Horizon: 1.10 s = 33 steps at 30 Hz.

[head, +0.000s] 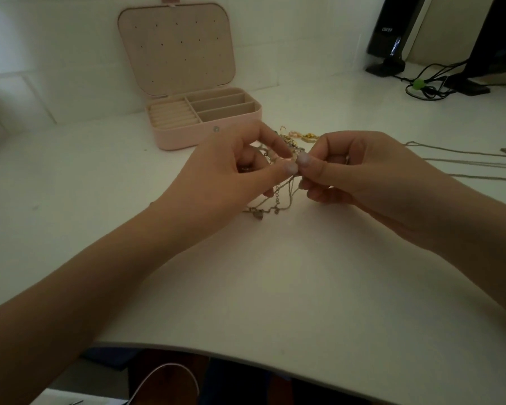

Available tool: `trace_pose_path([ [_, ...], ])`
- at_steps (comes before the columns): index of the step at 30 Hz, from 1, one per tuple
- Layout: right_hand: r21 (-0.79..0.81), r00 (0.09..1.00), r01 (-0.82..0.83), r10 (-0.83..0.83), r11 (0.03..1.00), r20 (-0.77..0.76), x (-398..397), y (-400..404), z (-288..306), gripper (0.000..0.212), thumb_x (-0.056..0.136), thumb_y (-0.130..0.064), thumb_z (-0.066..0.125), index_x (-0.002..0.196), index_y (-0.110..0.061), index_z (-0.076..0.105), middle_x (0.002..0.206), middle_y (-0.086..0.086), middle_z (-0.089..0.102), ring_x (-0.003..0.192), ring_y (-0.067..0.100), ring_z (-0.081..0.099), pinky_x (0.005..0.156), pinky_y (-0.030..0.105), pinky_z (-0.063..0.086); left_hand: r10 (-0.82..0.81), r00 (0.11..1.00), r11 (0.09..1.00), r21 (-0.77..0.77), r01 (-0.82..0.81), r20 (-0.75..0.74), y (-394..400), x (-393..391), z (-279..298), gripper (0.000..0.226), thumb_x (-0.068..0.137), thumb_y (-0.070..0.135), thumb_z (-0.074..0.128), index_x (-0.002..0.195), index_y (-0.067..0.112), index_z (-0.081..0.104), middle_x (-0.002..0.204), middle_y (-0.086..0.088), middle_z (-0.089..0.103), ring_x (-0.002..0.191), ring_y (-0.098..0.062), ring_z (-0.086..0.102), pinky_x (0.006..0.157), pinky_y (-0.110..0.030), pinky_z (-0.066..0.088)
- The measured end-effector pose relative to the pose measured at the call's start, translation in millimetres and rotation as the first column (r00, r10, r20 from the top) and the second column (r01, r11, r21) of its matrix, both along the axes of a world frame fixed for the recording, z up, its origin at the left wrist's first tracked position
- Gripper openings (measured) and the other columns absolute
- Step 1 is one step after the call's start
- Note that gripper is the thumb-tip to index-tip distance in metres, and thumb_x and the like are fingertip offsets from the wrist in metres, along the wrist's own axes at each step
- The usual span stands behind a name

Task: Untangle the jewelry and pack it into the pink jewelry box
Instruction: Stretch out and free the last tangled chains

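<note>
The pink jewelry box [184, 137] stands open at the back of the white table [289, 273], lid upright, its beige compartments showing nothing inside. In front of it lies a tangle of thin chains [278, 197] with small pendants. My left hand [231, 171] and my right hand [354, 171] meet above the tangle, each pinching chain strands between thumb and forefinger, fingertips almost touching. More gold and pink jewelry [301, 135] lies just behind my hands, partly hidden by them.
Long thin chains [465, 163] stretch across the table to the right edge. Black stands and a bundle of cables [427, 86] sit at the back right. The table's curved front edge runs along the bottom, with dark objects below it.
</note>
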State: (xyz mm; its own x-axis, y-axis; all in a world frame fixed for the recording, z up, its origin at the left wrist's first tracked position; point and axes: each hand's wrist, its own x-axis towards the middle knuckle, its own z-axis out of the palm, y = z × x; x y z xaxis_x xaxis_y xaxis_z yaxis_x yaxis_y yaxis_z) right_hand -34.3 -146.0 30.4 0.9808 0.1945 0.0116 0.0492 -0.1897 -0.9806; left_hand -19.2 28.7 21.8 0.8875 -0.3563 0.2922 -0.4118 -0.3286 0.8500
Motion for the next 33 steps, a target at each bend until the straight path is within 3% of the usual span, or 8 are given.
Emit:
trace_pose_path([
  [3,-0.055,1.0,-0.002,0.003,0.998,0.021,0.1,0.4,-0.3,0.02,0.078,-0.027,0.067,0.08,-0.007,0.066,0.063,-0.001,0.067,0.06,0.006,0.061,0.064,0.017,0.053,0.012,0.993,0.999,0.029,-0.015,0.122,1.0,-1.2,-0.4,0.008,0.087,0.017,0.068,0.082,0.023,0.065,0.057,0.004,0.061,0.054,-0.003,0.057,0.056,-0.012,0.043],
  [7,-0.101,0.998,-0.004,0.009,0.995,0.055,-0.4,1.7,-0.4,0.013,0.085,-0.022,0.065,0.079,-0.01,0.066,0.067,0.001,0.068,0.064,0.007,0.062,0.067,0.02,0.054,0.015,0.981,0.996,0.082,-0.032,0.191,0.3,-0.7,-3.9,0.011,0.086,0.021,0.065,0.077,0.026,0.061,0.064,0.001,0.062,0.06,-0.017,0.06,0.055,-0.019,0.045],
  [13,-0.019,1.0,-0.008,0.008,1.0,-0.003,-1.6,5.1,-1.0,0.011,0.091,-0.015,0.06,0.081,-0.01,0.063,0.071,0.002,0.065,0.06,0.006,0.058,0.065,0.02,0.053,0.004,0.991,0.997,0.072,-0.014,0.136,-0.5,-0.7,-4.5,0.011,0.088,0.018,0.06,0.077,0.02,0.057,0.061,0.008,0.061,0.053,-0.001,0.053,0.053,-0.013,0.04],
  [20,-0.024,0.998,-0.005,0.003,1.0,-0.056,-0.2,2.9,-0.5,0.015,0.091,-0.016,0.061,0.077,-0.01,0.062,0.068,0.001,0.066,0.06,0.009,0.061,0.066,0.023,0.055,0.024,1.0,0.999,-0.044,-0.023,0.017,-0.2,-5.3,-0.8,0.019,0.096,0.009,0.052,0.078,0.015,0.05,0.056,0.001,0.065,0.041,-0.007,0.046,0.045,-0.018,0.04],
  [24,-0.115,0.989,0.098,-0.084,0.988,0.121,-1.6,4.7,-2.9,0.009,0.085,-0.024,0.067,0.087,-0.015,0.067,0.077,-0.003,0.07,0.068,0.01,0.067,0.072,0.03,0.059,0.016,1.0,0.998,-0.054,-0.017,-0.009,-1.1,-5.2,-1.4,0.019,0.096,0.011,0.053,0.077,0.016,0.052,0.055,0.002,0.064,0.041,-0.009,0.047,0.046,-0.02,0.041],
  [28,-0.232,0.924,0.187,-0.09,0.955,0.372,-7.0,7.2,-3.1,0.013,0.077,-0.038,0.068,0.081,-0.026,0.072,0.075,-0.014,0.07,0.073,0.005,0.066,0.068,0.017,0.054,0.02,0.999,0.997,-0.071,-0.021,-0.026,-1.9,-5.0,-1.3,0.019,0.095,0.01,0.052,0.077,0.015,0.053,0.054,0.002,0.063,0.041,-0.009,0.048,0.045,-0.02,0.041],
  [30,-0.26,0.89,0.222,-0.086,0.94,0.449,-7.5,9.0,-5.8,0.004,0.08,-0.028,0.071,0.077,-0.026,0.072,0.071,-0.013,0.069,0.07,0.002,0.064,0.065,0.017,0.053,0.015,0.999,0.997,-0.072,-0.018,-0.04,-2.8,-5.4,-1.8,0.021,0.095,0.009,0.052,0.075,0.016,0.053,0.054,0.0,0.064,0.04,-0.011,0.05,0.045,-0.02,0.043],
  [33,-0.295,0.854,0.268,-0.084,0.917,0.514,-7.4,9.5,-9.4,0.009,0.082,-0.017,0.072,0.075,-0.023,0.071,0.066,-0.012,0.066,0.068,0.003,0.062,0.066,0.023,0.054,0.013,0.998,0.997,-0.073,-0.017,-0.065,-4.2,-6.0,-2.9,0.022,0.094,0.01,0.053,0.073,0.016,0.052,0.054,-0.003,0.065,0.041,-0.014,0.053,0.046,-0.023,0.046],
])
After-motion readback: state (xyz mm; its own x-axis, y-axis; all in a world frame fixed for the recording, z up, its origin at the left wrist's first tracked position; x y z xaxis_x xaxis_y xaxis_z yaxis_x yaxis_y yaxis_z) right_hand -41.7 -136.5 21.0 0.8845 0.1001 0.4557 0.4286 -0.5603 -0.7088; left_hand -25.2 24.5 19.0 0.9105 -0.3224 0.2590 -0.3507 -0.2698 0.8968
